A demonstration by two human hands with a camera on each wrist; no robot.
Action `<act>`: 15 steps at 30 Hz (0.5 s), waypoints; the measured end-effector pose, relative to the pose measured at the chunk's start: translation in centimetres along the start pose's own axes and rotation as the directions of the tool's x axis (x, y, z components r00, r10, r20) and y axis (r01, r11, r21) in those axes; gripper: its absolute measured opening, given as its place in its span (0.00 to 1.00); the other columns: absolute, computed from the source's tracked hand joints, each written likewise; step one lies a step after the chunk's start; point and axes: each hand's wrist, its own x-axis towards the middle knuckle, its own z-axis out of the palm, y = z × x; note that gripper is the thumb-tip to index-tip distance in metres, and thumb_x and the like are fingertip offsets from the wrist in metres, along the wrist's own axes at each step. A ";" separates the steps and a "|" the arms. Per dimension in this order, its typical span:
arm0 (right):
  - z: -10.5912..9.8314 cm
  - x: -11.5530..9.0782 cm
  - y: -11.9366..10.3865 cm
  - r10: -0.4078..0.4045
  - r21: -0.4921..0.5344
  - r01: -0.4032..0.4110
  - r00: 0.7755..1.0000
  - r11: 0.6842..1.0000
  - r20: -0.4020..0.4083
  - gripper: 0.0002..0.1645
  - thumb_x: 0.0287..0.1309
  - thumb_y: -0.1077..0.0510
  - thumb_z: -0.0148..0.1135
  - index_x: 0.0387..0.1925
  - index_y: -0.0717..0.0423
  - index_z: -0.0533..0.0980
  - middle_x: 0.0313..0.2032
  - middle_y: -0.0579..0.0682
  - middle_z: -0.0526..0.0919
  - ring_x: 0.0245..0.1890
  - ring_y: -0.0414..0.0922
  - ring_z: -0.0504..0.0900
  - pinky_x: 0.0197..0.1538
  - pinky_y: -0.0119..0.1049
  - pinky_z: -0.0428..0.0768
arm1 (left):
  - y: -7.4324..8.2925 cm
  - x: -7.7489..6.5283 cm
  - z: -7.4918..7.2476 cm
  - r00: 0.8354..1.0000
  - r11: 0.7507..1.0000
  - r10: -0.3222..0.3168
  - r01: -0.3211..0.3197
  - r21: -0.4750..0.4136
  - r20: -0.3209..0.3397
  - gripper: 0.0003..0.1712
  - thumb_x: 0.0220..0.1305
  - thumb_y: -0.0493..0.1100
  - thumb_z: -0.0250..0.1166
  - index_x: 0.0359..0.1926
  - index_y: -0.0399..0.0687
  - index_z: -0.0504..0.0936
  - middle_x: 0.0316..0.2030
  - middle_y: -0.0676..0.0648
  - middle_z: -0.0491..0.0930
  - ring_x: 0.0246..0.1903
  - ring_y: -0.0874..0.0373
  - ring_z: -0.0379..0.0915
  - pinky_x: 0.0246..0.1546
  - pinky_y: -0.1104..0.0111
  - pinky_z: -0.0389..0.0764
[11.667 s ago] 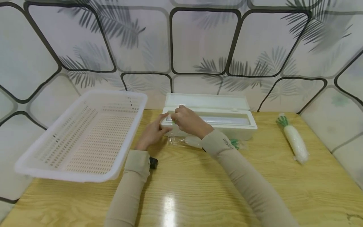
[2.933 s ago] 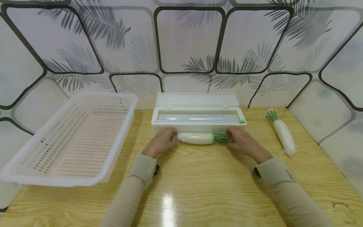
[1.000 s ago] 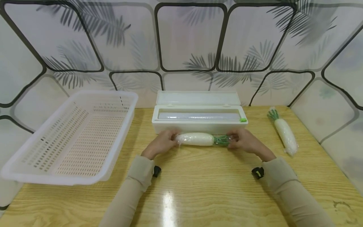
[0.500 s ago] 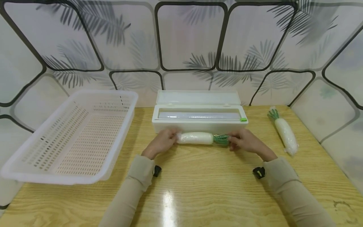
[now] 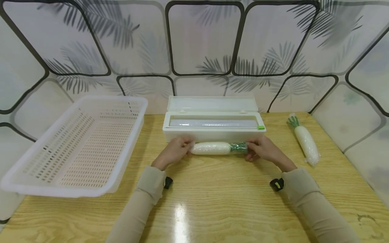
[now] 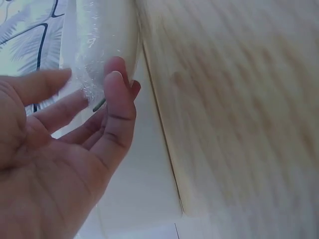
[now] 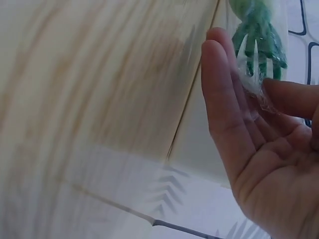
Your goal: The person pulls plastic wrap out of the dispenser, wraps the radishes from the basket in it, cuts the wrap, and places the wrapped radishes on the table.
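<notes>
A white radish with green tops (image 5: 211, 148), wrapped in clear plastic film, lies crosswise just in front of the film dispenser (image 5: 214, 135). My left hand (image 5: 174, 152) holds its white end; in the left wrist view the fingers (image 6: 119, 112) curl beneath the wrapped tip, and the thumb (image 6: 47, 83) stands a little off the film. At the leafy end, my right hand (image 5: 263, 151) pinches the gathered film (image 7: 256, 87) between thumb and fingers. Through the wrap, the green stalks (image 7: 259, 45) show close to the fingertips.
The dispenser's lid (image 5: 212, 104) stands raised behind a film roll (image 5: 212, 124), with a green slide cutter (image 5: 260, 127) at the right end. A white perforated basket (image 5: 129, 152) stands at left. Another wrapped radish (image 5: 306, 145) lies at right on the wooden table (image 5: 212, 202).
Earlier, both hands were at the dispenser's left end; the green cutter now sits at its right. Since then the hands have taken the radish's two ends. Lately the radish has shifted slightly right.
</notes>
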 end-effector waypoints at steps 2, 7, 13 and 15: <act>0.0 0.0 0.0 0.015 0.003 -0.015 1.000 1.000 -0.009 0.16 0.77 0.68 0.43 0.47 0.81 0.74 0.30 0.60 0.83 0.28 0.51 0.87 0.32 0.41 0.87 | 0.0 0.0 0.0 1.000 1.000 0.015 -0.015 0.002 0.008 0.24 0.75 0.39 0.60 0.67 0.33 0.73 0.52 0.36 0.81 0.41 0.50 0.80 0.37 0.65 0.80; -0.1 0.0 -0.1 0.048 0.033 -0.048 0.999 0.998 -0.007 0.23 0.81 0.61 0.41 0.40 0.78 0.75 0.28 0.59 0.84 0.25 0.48 0.86 0.30 0.40 0.86 | -0.1 0.1 0.1 0.998 0.998 0.060 -0.061 0.034 0.037 0.28 0.64 0.30 0.68 0.64 0.30 0.75 0.51 0.37 0.81 0.40 0.53 0.76 0.36 0.68 0.79; -0.4 -0.1 -0.1 0.027 0.029 -0.028 0.999 0.999 0.027 0.29 0.81 0.52 0.42 0.38 0.74 0.76 0.29 0.57 0.83 0.26 0.48 0.85 0.33 0.39 0.85 | -0.1 0.0 0.1 0.997 0.995 0.053 -0.058 0.083 0.063 0.28 0.64 0.30 0.67 0.65 0.29 0.74 0.52 0.35 0.79 0.46 0.49 0.76 0.39 0.66 0.80; -0.5 0.0 0.0 -0.001 -0.004 0.001 0.999 1.000 0.038 0.24 0.80 0.54 0.47 0.37 0.72 0.76 0.28 0.57 0.82 0.26 0.48 0.84 0.33 0.39 0.85 | -0.1 -0.1 0.1 0.997 0.996 0.040 -0.046 0.073 0.069 0.28 0.66 0.31 0.66 0.66 0.29 0.72 0.52 0.34 0.79 0.47 0.47 0.76 0.40 0.64 0.81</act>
